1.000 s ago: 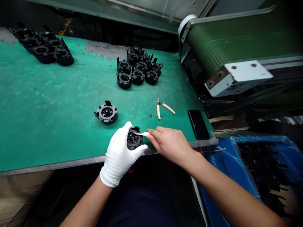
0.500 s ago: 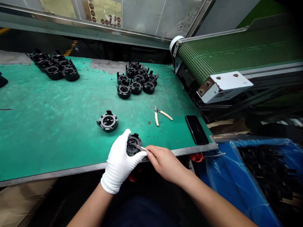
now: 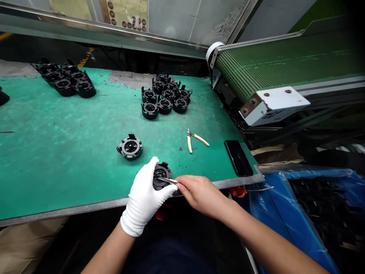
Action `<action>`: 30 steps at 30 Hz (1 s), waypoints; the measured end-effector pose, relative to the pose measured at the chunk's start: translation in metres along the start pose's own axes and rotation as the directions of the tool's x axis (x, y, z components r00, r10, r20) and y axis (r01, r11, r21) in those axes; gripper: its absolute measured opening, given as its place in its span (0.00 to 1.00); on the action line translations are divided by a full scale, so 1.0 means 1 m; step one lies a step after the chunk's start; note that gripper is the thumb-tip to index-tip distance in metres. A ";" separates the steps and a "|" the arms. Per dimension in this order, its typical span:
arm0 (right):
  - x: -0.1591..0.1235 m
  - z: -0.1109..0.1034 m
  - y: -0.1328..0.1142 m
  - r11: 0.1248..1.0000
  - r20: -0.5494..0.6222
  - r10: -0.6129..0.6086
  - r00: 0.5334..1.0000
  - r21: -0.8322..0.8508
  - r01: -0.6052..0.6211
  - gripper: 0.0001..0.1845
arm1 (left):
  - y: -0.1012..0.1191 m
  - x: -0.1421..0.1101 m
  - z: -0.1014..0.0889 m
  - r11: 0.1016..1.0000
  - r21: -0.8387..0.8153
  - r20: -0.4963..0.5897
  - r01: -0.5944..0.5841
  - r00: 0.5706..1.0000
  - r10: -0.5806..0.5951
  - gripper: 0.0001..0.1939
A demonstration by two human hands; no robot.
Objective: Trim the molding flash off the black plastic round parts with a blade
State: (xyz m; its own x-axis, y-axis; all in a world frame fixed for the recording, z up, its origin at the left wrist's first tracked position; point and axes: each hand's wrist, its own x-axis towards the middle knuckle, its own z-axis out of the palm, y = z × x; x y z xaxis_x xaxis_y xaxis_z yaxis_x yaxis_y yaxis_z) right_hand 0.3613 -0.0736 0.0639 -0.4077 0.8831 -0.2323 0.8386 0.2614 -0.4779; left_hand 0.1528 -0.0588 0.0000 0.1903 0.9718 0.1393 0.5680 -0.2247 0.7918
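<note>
My left hand (image 3: pixel 145 194), in a white glove, grips a round black plastic part (image 3: pixel 162 174) at the table's front edge, its fingers and thumb around the rim. The part's ringed face is turned up toward me. Bare and closed, my right hand (image 3: pixel 196 194) pinches a slim metal blade (image 3: pixel 169 180), probably a knife, whose tip lies over the middle of that face. Its handle is hidden in my fingers. A second black part (image 3: pixel 130 147) of the same kind rests on the green table just beyond my left hand.
Diagonal cutters (image 3: pixel 195 140) and a black phone (image 3: pixel 238 158) lie on the right of the table (image 3: pixel 71 152). Further back stand two clusters of black parts (image 3: pixel 165 99). A conveyor (image 3: pixel 256 64) rises at right, above a blue-lined bin (image 3: pixel 281 201) of black parts.
The blade has tilted slightly flatter across the part's face. Both hands keep their grips, and the camera view has shifted a little.
</note>
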 end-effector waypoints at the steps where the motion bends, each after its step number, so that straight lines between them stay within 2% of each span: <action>1: 0.001 -0.005 0.000 1.000 -0.001 0.004 1.000 -0.023 -0.004 0.15 | 0.000 0.000 0.000 1.000 -0.006 0.004 0.002 1.000 -0.002 0.50; 7: 0.009 -0.026 -0.003 0.988 0.053 0.016 0.998 -0.154 -0.008 0.15 | -0.002 0.000 0.002 1.000 0.003 -0.010 -0.021 1.000 0.021 0.50; 14: 0.019 -0.045 -0.002 0.982 0.195 -0.041 0.980 -0.173 0.076 0.17 | -0.004 0.000 0.003 0.998 0.035 -0.033 -0.050 0.998 0.051 0.49; 17: 0.019 -0.049 0.000 0.980 0.214 -0.067 0.974 -0.169 0.105 0.18 | -0.004 0.000 0.002 0.998 0.030 -0.027 -0.047 0.998 0.048 0.49; 20: 0.014 -0.051 0.006 0.992 0.159 -0.053 0.986 -0.102 0.070 0.17 | -0.001 -0.001 0.002 0.996 0.049 -0.049 -0.080 0.995 0.082 0.48; 24: -0.001 -0.045 0.021 0.999 0.021 0.025 0.999 0.024 -0.025 0.18 | 0.003 -0.005 0.002 0.982 0.051 -0.127 -0.182 0.974 0.187 0.26; 27: -0.009 -0.035 0.031 0.997 -0.052 0.026 0.998 0.074 -0.023 0.18 | 0.006 -0.008 0.003 0.974 0.006 -0.193 -0.226 0.956 0.222 0.13; 30: -0.008 -0.029 0.033 1.000 -0.077 0.019 0.997 0.009 -0.018 0.19 | 0.007 -0.009 0.005 0.979 -0.013 -0.212 -0.204 0.957 0.197 0.16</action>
State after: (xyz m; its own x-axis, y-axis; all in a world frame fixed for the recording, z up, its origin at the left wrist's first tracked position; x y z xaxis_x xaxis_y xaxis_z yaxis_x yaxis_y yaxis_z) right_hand 0.4026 -0.0605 0.0739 -0.3627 0.9152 -0.1755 0.8429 0.2418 -0.4807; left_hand 0.1591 -0.0698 0.0018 0.1242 0.9012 0.4152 0.5067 -0.4174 0.7544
